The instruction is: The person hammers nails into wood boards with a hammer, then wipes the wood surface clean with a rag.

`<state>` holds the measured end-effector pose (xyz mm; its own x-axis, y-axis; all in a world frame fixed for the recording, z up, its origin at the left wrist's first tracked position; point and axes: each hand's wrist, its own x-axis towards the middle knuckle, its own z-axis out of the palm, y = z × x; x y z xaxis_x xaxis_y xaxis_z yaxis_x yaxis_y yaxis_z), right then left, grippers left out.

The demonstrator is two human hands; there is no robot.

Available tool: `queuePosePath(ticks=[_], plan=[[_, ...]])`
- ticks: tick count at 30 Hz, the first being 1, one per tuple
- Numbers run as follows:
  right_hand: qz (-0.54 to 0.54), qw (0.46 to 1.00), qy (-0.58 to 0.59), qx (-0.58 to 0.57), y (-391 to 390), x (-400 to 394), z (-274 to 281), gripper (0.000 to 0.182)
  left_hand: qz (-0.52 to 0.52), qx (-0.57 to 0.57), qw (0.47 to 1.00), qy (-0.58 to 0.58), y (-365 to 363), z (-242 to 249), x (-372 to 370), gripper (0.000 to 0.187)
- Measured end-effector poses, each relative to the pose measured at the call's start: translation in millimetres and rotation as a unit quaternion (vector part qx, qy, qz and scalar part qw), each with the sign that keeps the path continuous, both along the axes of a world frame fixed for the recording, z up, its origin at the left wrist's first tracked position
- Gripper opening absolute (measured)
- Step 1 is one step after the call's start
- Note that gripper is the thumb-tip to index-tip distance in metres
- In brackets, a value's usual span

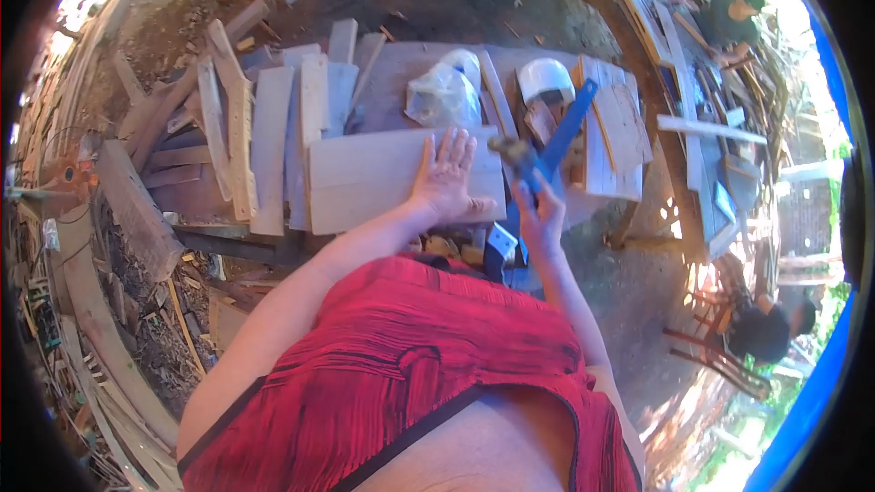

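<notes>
My left hand (447, 180) lies flat with spread fingers on a wide pale board (360, 178), which rests crosswise on the bench before me. Beside the board's right end, my right hand (541, 208) is closed around a blue L-shaped tool (570, 128). The tool has a long flat blue arm pointing up and right and a shorter arm with a brownish end by the board's corner. It resembles a carpenter's square, though blur leaves the kind uncertain. Below the board's right end, a blue-and-silver object (500, 243) is partly hidden.
Several planks (272, 146) lie left of the board. Behind it are a plastic-wrapped white object (447, 91) and a white rounded object (545, 82). Wooden pieces (609, 159) sit at right. Two people (729, 18) are at the far right, near another timber-laden bench (688, 105).
</notes>
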<state>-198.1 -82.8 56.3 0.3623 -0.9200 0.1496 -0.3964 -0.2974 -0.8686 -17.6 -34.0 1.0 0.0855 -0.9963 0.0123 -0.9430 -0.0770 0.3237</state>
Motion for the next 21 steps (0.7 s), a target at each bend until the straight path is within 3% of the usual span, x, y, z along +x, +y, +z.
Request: queuePosePath(ticks=[1,3,8,10,12,16,21], plan=[[0.007,0.99,0.138,-0.028,-1.6,-3.8,-13.2,0.026,0.0,-0.016,1.0,-0.011,0.6,-0.4,1.5,0.115],[0.022,0.977,0.213,-0.024,0.9,-1.6,-14.2,0.028,-0.006,0.006,0.998,-0.063,1.2,5.4,2.1,0.114],[0.002,0.993,0.083,0.086,-8.1,-4.7,-22.1,0.027,0.005,-0.006,0.999,-0.045,3.0,5.7,5.5,0.11],[0.003,0.99,0.036,0.134,-7.5,-8.3,-23.5,0.026,-0.005,-0.034,0.999,0.019,5.2,1.6,5.0,0.102],[-0.064,0.975,-0.066,0.201,-2.1,-12.0,-7.1,0.022,-0.021,-0.033,0.999,0.016,8.1,9.2,7.1,0.093],[-0.072,0.967,-0.119,0.211,-9.6,-32.6,-30.1,0.019,-0.07,-0.003,0.997,0.021,12.0,15.0,7.8,0.071],[-0.079,0.96,-0.133,0.232,-1.3,-39.0,-21.3,0.019,-0.076,-0.03,0.997,0.006,12.5,3.9,6.9,0.067]])
